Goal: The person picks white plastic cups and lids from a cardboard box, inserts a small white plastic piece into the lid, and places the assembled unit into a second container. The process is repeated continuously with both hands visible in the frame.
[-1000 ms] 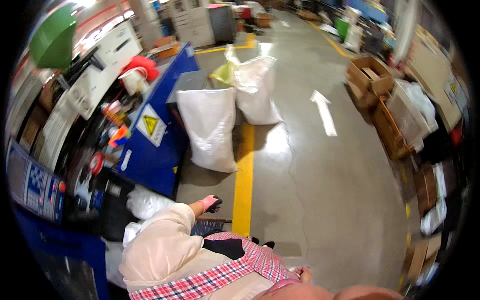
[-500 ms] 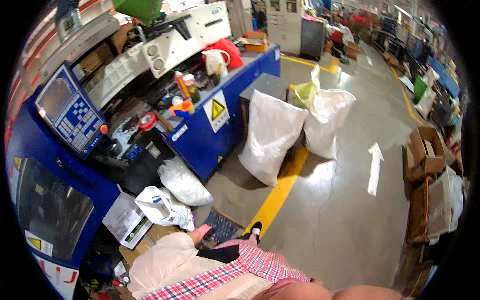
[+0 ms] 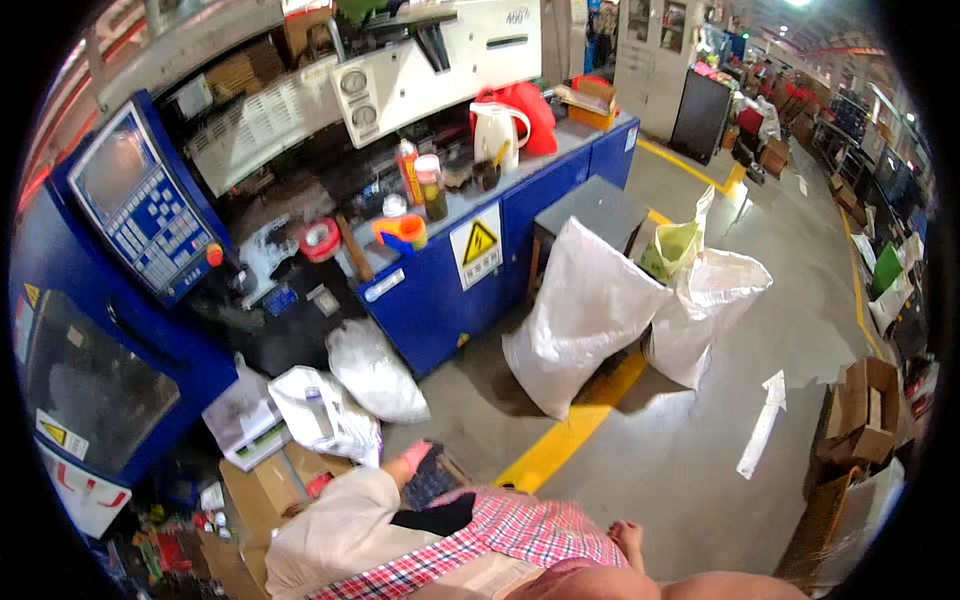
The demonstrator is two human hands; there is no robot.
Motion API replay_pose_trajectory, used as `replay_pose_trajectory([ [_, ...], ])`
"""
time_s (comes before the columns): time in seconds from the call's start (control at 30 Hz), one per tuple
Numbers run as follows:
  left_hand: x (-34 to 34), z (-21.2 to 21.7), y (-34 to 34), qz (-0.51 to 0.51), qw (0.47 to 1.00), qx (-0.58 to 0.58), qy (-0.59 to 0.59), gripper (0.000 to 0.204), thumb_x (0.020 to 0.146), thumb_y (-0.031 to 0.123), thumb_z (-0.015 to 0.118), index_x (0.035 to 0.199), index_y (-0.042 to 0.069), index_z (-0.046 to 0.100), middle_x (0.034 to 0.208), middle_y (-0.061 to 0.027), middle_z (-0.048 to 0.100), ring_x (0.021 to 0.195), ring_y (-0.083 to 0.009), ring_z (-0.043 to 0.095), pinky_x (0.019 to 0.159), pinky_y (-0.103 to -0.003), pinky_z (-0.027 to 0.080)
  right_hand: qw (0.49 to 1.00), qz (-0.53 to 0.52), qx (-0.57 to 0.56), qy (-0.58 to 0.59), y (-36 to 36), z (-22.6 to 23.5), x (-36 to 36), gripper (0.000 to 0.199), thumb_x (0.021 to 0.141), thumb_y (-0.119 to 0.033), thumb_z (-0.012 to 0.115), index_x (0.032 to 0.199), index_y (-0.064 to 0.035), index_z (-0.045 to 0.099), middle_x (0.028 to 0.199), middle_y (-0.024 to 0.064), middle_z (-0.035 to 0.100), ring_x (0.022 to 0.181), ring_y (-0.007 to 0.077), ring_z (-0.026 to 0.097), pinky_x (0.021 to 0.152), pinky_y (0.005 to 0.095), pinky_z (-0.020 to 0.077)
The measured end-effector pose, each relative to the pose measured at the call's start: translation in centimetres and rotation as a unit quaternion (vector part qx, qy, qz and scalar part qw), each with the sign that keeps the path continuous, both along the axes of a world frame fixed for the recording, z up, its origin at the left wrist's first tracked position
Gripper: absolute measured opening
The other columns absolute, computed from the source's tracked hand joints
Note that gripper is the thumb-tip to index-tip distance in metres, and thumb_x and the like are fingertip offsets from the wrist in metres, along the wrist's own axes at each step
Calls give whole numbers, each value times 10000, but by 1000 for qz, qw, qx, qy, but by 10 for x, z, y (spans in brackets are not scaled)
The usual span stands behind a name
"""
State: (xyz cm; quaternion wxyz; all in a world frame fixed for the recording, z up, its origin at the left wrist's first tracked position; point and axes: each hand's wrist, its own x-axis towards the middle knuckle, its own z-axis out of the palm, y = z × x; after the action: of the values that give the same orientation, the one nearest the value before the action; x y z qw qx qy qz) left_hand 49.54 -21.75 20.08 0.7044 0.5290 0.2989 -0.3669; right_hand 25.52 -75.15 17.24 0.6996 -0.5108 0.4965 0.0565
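Observation:
My left hand [image 3: 418, 457], pinkish at the fingers, hangs low in front of my light sleeve. It is over a dark blue slatted platform [image 3: 440, 478] on the floor, and its fingers are too blurred to read. To its left is a white printed sack [image 3: 322, 412], and behind that a clear plastic bag of pale contents [image 3: 378, 372]. My right hand [image 3: 627, 541] hangs beside the red checked apron [image 3: 545, 530], its fingers curled in and nothing showing in them. Bare grey floor is nearest to it.
A blue machine bench [image 3: 450, 300] bears a white jug [image 3: 497, 135], a red tape roll [image 3: 320, 240] and bottles. Two tall white sacks [image 3: 585, 320] stand right of it by a grey metal box [image 3: 590, 212]. Cardboard boxes [image 3: 862, 410] line the right side.
The view has swung, so the bench and sacks sit further right and lower. My right hand has come into clearer sight beside the apron; my left hand stays low near the platform.

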Motion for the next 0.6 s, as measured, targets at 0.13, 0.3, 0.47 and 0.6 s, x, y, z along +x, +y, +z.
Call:
replay_pose_trajectory([
  [0.13, 8, 8, -4, 64, 997, 48, 0, 202, 942, 244, 512, 888, 84, 624, 736, -73, 624, 604, -198, 608, 525, -337, 489, 978, 168, -89, 88, 22, 52, 45, 158, 894, -103, 566, 807, 25, 600, 656, 75, 602, 574, 206, 610, 510, 329, 492],
  [0.3, -41, -13, -14, 192, 975, 108, 22, 277, 959, 319, 487, 1047, 88, 612, 840, -98, 652, 662, -193, 617, 586, -334, 489, 917, 359, -132, 112, -74, -97, -9, 166, 902, -128, 579, 840, 19, 626, 653, 74, 604, 574, 199, 608, 510, 331, 490],
  [0.47, -130, -6, -44, 244, 946, 180, 111, 312, 951, 337, 512, 1133, 92, 578, 887, -126, 641, 669, -232, 603, 563, -352, 453, 889, 414, -121, 154, -136, -61, 55, 168, 905, -133, 579, 842, 13, 632, 647, 74, 599, 565, 193, 597, 503, 329, 485],
  [0.6, -224, -39, -62, 331, 931, -76, 133, 185, 930, 275, 559, 969, 95, 580, 741, -107, 572, 533, -247, 499, 477, -388, 375, 863, 460, -143, 151, -194, -53, 115, 170, 907, -138, 579, 844, 9, 637, 642, 75, 596, 557, 189, 589, 496, 327, 481],
])
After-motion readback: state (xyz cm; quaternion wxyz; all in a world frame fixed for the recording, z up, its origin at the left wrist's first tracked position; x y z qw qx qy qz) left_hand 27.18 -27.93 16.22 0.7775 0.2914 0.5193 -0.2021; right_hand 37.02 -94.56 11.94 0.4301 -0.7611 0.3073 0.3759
